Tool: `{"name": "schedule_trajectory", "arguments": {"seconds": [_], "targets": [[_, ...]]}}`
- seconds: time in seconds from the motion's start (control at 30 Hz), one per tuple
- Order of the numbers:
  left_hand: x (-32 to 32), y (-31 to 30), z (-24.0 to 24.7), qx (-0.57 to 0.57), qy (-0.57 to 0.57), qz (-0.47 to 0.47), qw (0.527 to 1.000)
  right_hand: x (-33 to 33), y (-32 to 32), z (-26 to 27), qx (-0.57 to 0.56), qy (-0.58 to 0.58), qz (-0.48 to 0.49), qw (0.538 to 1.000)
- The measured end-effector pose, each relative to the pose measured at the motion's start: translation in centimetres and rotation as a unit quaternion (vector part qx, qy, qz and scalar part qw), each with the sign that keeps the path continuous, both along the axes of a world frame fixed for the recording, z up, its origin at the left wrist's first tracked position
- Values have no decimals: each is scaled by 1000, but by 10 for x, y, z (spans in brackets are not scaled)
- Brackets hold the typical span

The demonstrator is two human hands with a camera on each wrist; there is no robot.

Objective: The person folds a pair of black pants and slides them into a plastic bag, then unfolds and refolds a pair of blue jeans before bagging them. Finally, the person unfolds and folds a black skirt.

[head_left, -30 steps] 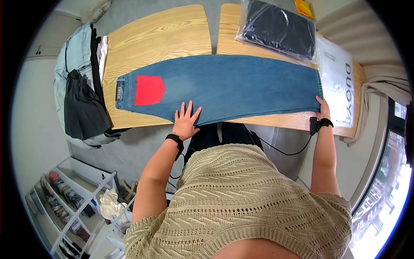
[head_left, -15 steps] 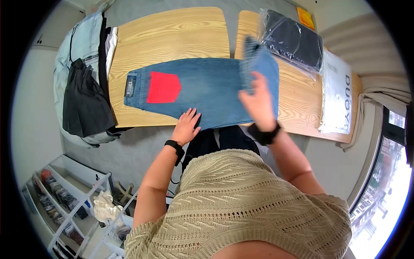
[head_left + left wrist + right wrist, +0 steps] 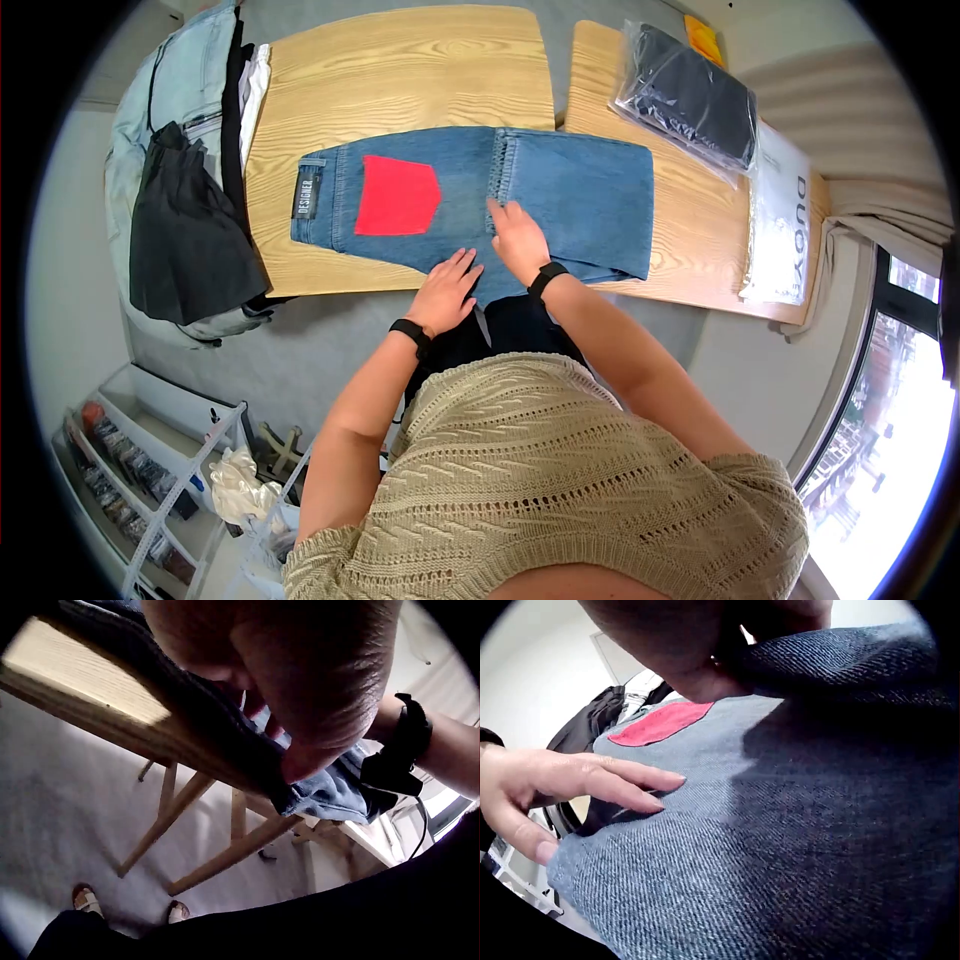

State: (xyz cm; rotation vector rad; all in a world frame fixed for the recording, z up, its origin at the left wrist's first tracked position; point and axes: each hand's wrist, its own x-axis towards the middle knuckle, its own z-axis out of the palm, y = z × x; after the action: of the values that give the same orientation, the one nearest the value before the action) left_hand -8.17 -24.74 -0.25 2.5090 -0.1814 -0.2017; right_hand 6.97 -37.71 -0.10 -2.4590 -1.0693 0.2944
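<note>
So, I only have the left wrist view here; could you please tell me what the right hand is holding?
Observer: The right hand holds the leg hem of the jeans, which are folded back over themselves.

Operator: Thank you; what shows between that hem and the waist?

Observer: A red pocket, with a stretch of blue denim visible between it and the hem.

Operator: And is there anything beside the jeans, please?

Observer: Yes, a dark item in clear plastic lies beyond the folded end, toward the far right in the head view.

The window point(image 3: 885, 470) glares white; the left wrist view is dim.
</note>
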Motion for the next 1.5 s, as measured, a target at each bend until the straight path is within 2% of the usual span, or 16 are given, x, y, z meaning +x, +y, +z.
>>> {"name": "schedule_trajectory", "arguments": {"seconds": [0.2,0.27,0.43,0.5,0.6,0.73,0.8,0.87,0.93,1.0,1.07,1.2,1.3,1.37,1.4,1.5], "targets": [[14,5,9,-18,10,-3,1000,1,-15,24,-15,66,-3,998],[29,7,4,-122,31,100,987,14,-40,41,139,10,-5,990],[88,-4,-5,-149,-15,263,953,47,-137,39,19,-168,-185,968],[108,-12,-9,-169,33,340,925,47,-165,27,-149,-187,-202,950],[127,-20,-22,-207,78,364,905,58,-201,-1,-55,-19,-204,977],[140,-21,-20,-161,109,337,921,56,-231,1,181,68,-293,936],[144,-18,-14,-142,175,312,923,35,-239,0,187,124,-324,919],[146,-19,-20,-131,208,299,922,16,-238,-22,161,68,-284,943],[143,-25,-33,-308,144,353,871,9,-226,-22,136,59,-317,937],[147,-31,-16,-344,152,359,854,11,-217,-21,114,53,-350,928],[158,-43,27,-597,190,336,704,16,-213,-23,119,89,-410,900],[192,-74,113,-717,191,289,604,17,-212,-16,120,67,-409,902],[214,-99,142,-719,211,191,633,15,-218,-18,128,36,-353,926],[229,-116,149,-707,228,154,651,14,-219,-24,309,101,-443,836],[234,-125,153,-692,247,114,669,15,-219,-27,307,101,-440,838],[246,-147,171,-691,238,75,679,33,-213,-32,367,100,-540,751]]}}
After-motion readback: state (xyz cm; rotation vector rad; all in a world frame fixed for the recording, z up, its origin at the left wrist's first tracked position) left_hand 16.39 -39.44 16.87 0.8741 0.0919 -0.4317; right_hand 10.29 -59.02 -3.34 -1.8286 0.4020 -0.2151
